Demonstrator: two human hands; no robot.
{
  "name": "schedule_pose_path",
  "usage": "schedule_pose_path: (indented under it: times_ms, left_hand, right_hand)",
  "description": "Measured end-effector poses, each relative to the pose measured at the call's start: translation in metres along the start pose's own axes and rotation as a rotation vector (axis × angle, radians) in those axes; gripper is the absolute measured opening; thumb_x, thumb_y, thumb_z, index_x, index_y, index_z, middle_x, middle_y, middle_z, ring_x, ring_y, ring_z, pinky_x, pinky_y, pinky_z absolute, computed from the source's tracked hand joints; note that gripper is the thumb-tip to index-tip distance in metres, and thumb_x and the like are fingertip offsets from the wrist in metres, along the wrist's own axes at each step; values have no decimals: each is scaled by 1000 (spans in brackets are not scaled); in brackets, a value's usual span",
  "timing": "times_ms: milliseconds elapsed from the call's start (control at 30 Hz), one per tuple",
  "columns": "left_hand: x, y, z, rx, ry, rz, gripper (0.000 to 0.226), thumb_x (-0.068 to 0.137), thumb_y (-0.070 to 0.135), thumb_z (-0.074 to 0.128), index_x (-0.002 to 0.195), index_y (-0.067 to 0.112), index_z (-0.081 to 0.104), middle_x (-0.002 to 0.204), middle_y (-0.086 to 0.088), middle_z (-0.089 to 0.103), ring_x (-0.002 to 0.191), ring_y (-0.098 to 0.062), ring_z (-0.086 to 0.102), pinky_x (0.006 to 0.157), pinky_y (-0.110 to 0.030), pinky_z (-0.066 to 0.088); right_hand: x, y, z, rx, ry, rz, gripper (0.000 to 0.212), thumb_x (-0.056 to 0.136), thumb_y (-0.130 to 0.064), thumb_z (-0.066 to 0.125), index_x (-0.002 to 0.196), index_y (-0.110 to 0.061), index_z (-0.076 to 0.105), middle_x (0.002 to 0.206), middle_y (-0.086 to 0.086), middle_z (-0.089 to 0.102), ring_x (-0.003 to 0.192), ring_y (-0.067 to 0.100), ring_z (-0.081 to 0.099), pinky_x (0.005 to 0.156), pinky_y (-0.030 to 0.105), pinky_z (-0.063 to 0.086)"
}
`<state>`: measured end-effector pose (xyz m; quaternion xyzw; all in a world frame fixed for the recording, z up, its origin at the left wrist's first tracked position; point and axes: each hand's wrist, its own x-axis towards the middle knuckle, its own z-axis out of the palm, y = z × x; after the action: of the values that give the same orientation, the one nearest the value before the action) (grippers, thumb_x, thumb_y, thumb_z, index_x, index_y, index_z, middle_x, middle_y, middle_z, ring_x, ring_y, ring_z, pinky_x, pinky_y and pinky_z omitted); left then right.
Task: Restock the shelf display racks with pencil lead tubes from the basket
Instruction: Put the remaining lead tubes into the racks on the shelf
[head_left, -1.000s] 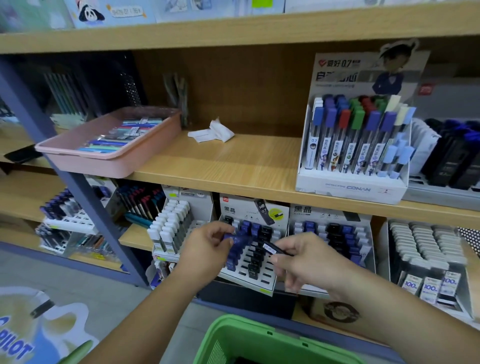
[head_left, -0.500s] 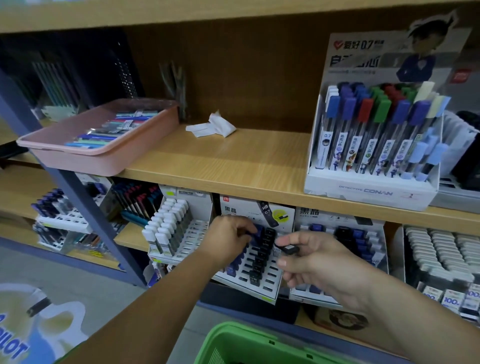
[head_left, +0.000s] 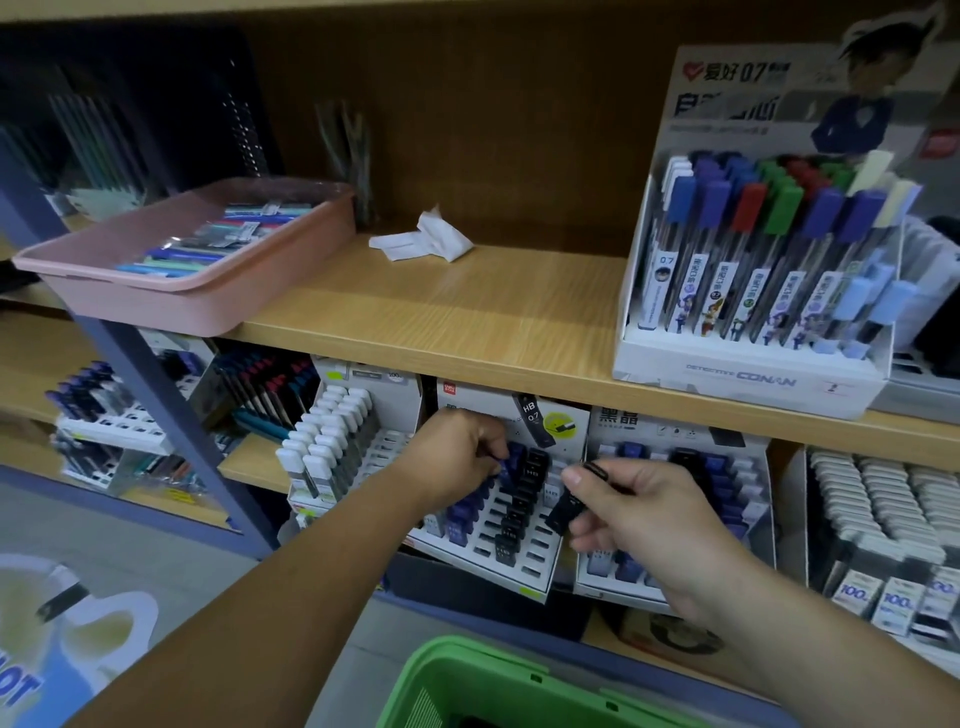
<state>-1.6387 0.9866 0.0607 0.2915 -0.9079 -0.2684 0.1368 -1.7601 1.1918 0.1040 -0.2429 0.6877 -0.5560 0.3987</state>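
Note:
A white slotted display rack leans on the lower shelf, holding blue and black lead tubes. My left hand is at its upper left rows, fingers curled on a blue lead tube there. My right hand hovers over the rack's right side and pinches black lead tubes between thumb and fingers. A second rack with blue and black tubes stands just right, partly hidden by my right hand. The green basket sits at the bottom edge below my arms.
On the upper shelf are a pink tray of pens at left, crumpled white paper and a tall box of coloured lead tubes at right. White-capped tube racks flank the lower shelf. A blue shelf post stands left.
The view has moved closer and lower. My left hand has pushed up to the rack's top rows. My right hand has stayed over the rack's right side with the black tubes.

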Motion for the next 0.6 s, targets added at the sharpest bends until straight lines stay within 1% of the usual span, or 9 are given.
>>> schedule_pose_path:
  times_ms: [133, 167, 233, 267, 367, 433, 500, 533, 600]
  left_hand:
    - [0, -1, 0, 30, -21, 46, 11, 86, 4, 78, 87, 15, 78, 87, 4, 76, 78, -12, 70, 69, -16, 52]
    - [1, -1, 0, 28, -18, 42, 10, 86, 4, 78, 88, 15, 79, 87, 3, 77, 77, -11, 70, 68, -14, 51]
    - [0, -1, 1, 29, -7, 29, 9, 88, 5, 76, 89, 13, 78, 86, 2, 76, 72, -11, 67, 62, -9, 45]
    - [0, 0, 2, 28, 0, 31, 9, 89, 5, 75, 89, 13, 78, 86, 2, 75, 71, -11, 66, 62, -11, 45]
    - [0, 0, 3, 37, -23, 43, 11, 91, 5, 73, 92, 14, 79, 93, 1, 77, 83, -14, 70, 77, -23, 54]
    - [-1, 1, 6, 74, -71, 43, 16, 93, 6, 71, 99, 17, 81, 106, 4, 76, 98, -13, 68, 91, -24, 53]
    - [-4, 0, 9, 104, -49, 90, 19, 93, 7, 69, 101, 19, 81, 117, 4, 71, 114, -15, 61, 102, -28, 48]
    - [-7, -2, 10, 106, 1, 126, 20, 92, 6, 68, 102, 18, 81, 119, 2, 70, 117, -18, 59, 103, -31, 48]
    - [-18, -5, 7, 91, 142, 158, 22, 92, 3, 65, 103, 13, 80, 115, -3, 69, 110, -20, 61, 98, -32, 51]
  right_hand:
    - [-1, 0, -1, 26, 31, -15, 7, 90, -20, 78, 91, -12, 79, 67, 16, 70, 60, 25, 70, 61, 27, 60]
    - [-1, 0, 0, 17, 29, -15, 7, 90, -19, 78, 90, -12, 80, 69, 16, 71, 61, 25, 71, 63, 28, 61]
    - [1, 3, 1, -8, 21, -19, 6, 92, -17, 76, 92, -12, 79, 72, 15, 73, 65, 25, 73, 69, 31, 63]
    - [1, 5, 3, -23, 21, -21, 5, 94, -15, 74, 95, -13, 79, 73, 13, 75, 68, 26, 75, 75, 35, 64]
    - [3, 9, 8, -52, 21, -34, 12, 97, -11, 69, 107, -14, 75, 78, 11, 77, 75, 23, 77, 87, 41, 63]
    - [4, 11, 11, -51, 17, -49, 16, 96, -7, 70, 111, -10, 74, 81, 12, 77, 76, 23, 77, 84, 39, 64]
    - [1, 10, 13, -24, 16, -78, 17, 93, -1, 72, 109, -7, 71, 83, 13, 76, 75, 23, 77, 75, 35, 65]
    - [0, 11, 15, -13, 16, -89, 16, 92, 1, 73, 106, -6, 70, 82, 13, 75, 75, 24, 78, 72, 32, 65]
    - [-2, 12, 22, -32, 8, -116, 13, 92, 2, 72, 101, -6, 67, 82, 12, 74, 76, 23, 78, 70, 28, 64]
